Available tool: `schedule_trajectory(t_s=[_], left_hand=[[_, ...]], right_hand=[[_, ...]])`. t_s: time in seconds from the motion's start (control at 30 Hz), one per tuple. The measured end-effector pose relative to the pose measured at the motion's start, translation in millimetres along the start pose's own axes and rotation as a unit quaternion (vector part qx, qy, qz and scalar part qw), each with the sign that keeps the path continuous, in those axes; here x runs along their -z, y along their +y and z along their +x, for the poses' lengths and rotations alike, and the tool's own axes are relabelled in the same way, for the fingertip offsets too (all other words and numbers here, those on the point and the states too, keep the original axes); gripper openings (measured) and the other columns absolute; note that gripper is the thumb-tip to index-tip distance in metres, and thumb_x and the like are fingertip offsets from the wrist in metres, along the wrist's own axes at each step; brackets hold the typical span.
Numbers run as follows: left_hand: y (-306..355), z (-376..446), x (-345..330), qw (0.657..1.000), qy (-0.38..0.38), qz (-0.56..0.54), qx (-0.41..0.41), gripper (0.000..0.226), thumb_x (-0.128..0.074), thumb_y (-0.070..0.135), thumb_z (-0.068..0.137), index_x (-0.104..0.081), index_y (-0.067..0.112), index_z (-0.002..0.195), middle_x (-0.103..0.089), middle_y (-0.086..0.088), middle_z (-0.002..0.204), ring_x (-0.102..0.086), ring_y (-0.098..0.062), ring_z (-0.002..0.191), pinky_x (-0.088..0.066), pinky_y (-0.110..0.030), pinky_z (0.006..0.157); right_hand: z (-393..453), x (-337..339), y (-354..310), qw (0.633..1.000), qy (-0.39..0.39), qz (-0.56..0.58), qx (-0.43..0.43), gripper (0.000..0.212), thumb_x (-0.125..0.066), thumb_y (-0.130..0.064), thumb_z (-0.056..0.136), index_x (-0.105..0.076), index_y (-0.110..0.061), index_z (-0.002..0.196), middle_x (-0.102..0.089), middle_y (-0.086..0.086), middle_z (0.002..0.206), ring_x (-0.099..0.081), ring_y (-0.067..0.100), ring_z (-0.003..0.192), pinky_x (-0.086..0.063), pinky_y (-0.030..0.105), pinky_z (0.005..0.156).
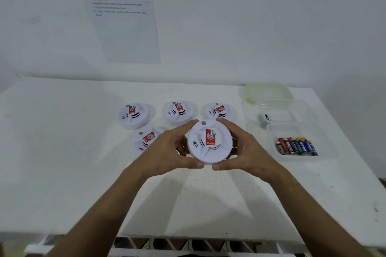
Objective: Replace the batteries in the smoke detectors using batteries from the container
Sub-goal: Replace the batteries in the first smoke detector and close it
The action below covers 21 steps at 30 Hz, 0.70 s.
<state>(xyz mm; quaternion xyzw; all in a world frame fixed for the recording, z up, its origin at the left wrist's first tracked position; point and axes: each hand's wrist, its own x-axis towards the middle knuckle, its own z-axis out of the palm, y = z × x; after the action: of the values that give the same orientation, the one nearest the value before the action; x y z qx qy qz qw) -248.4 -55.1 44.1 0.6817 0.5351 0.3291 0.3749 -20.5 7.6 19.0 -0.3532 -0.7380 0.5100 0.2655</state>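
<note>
1. The left hand (167, 148) and right hand (246, 148) both grip one smoke detector (210, 142) by its rim, above the tabletop (62, 152), likely to twist it open.
2. Four more detectors (133, 116) wait behind.
3. Batteries (296, 146) sit in a clear container (296, 129), near the right hand for easy reach.

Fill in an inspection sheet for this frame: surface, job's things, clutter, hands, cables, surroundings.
Surface: white table, scuffed.
Job's things: held detector; four detectors lying behind it, e.g.; tub of batteries at right.
Clutter: second tub, small item inside, lid resting on it.
Hands: left hand and right hand grip the held detector's rim.
Cables: nothing seen.
Surroundings: white wall, printed sheet stuck on it.
</note>
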Motion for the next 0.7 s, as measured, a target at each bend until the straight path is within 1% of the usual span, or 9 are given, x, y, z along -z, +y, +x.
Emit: schedule_trajectory(t_s=[0.13, 0.23, 0.33, 0.37, 0.43, 0.47, 0.6, 0.7], left_hand=[[1.5, -1.7, 0.3, 1.0, 0.004, 0.001, -0.005, 0.084, -0.086, 0.024, 0.071, -0.04, 0.045, 0.138, -0.065, 0.027, 0.088, -0.055, -0.001, 0.068, -0.048, -0.013, 0.065], [-1.4, -1.6, -0.2, 1.0, 0.008, 0.001, -0.002, 0.086, -0.086, 0.026, 0.071, -0.039, 0.043, 0.141, -0.065, 0.025, 0.085, -0.054, -0.001, 0.067, -0.048, -0.014, 0.065], [-4.2, -2.1, -1.3, 1.0, 0.003, -0.006, -0.005, 0.085, -0.085, 0.025, 0.072, -0.039, 0.044, 0.14, -0.064, 0.025, 0.082, -0.051, -0.002, 0.065, -0.049, -0.016, 0.065], [-6.2, -2.0, -1.9, 1.0, 0.001, -0.012, -0.006, 0.085, -0.085, 0.025, 0.072, -0.039, 0.045, 0.14, -0.064, 0.022, 0.082, -0.05, -0.003, 0.065, -0.049, -0.017, 0.065], [-11.2, -1.2, -3.1, 1.0, 0.002, -0.021, -0.003, 0.087, -0.086, 0.027, 0.071, -0.038, 0.046, 0.141, -0.063, 0.009, 0.08, -0.047, -0.004, 0.064, -0.05, -0.021, 0.065], [-13.4, -0.7, -3.7, 1.0, 0.003, -0.021, -0.001, 0.088, -0.086, 0.028, 0.071, -0.038, 0.046, 0.142, -0.061, 0.007, 0.077, -0.046, -0.004, 0.064, -0.049, -0.022, 0.065], [-19.7, 1.5, -4.2, 1.0, 0.004, -0.008, 0.004, 0.09, -0.085, 0.03, 0.071, -0.035, 0.046, 0.143, -0.048, 0.013, 0.061, -0.041, -0.005, 0.059, -0.043, -0.019, 0.059], [-23.3, 2.7, -4.5, 1.0, 0.008, 0.004, -0.001, 0.09, -0.085, 0.032, 0.07, -0.034, 0.049, 0.143, -0.046, 0.007, 0.061, -0.04, -0.005, 0.058, -0.042, -0.018, 0.059]], right_hand=[[0.4, -1.8, 1.7, 1.0, 0.001, 0.001, 0.003, 0.098, -0.092, -0.012, 0.064, -0.041, -0.031, 0.145, -0.059, -0.012, 0.134, -0.059, 0.018, 0.12, -0.057, 0.047, 0.091], [1.0, -2.5, 2.5, 1.0, 0.002, -0.002, 0.002, 0.097, -0.092, -0.013, 0.064, -0.042, -0.032, 0.144, -0.06, -0.015, 0.133, -0.059, 0.017, 0.119, -0.057, 0.045, 0.092], [1.0, -2.6, 3.8, 1.0, 0.0, -0.001, 0.001, 0.096, -0.093, -0.013, 0.064, -0.043, -0.032, 0.144, -0.06, -0.014, 0.133, -0.059, 0.018, 0.118, -0.058, 0.046, 0.091], [1.1, -2.9, 4.5, 1.0, 0.0, -0.001, 0.0, 0.096, -0.093, -0.014, 0.064, -0.043, -0.032, 0.144, -0.06, -0.013, 0.133, -0.059, 0.018, 0.118, -0.058, 0.046, 0.09], [1.2, -3.8, 5.7, 1.0, -0.001, -0.001, -0.003, 0.096, -0.093, -0.016, 0.063, -0.043, -0.033, 0.143, -0.06, -0.013, 0.133, -0.059, 0.019, 0.116, -0.059, 0.046, 0.088], [1.2, -4.2, 6.3, 1.0, 0.0, 0.0, -0.004, 0.096, -0.093, -0.017, 0.062, -0.044, -0.034, 0.143, -0.06, -0.013, 0.132, -0.059, 0.02, 0.115, -0.059, 0.046, 0.087], [1.6, -4.0, 7.4, 1.0, 0.002, 0.004, -0.008, 0.096, -0.094, -0.017, 0.061, -0.045, -0.035, 0.142, -0.06, -0.013, 0.131, -0.059, 0.022, 0.109, -0.06, 0.042, 0.083], [2.4, -4.1, 8.0, 1.0, 0.006, 0.006, -0.012, 0.097, -0.094, -0.014, 0.061, -0.046, -0.035, 0.142, -0.061, -0.016, 0.127, -0.06, 0.019, 0.104, -0.06, 0.036, 0.079]])
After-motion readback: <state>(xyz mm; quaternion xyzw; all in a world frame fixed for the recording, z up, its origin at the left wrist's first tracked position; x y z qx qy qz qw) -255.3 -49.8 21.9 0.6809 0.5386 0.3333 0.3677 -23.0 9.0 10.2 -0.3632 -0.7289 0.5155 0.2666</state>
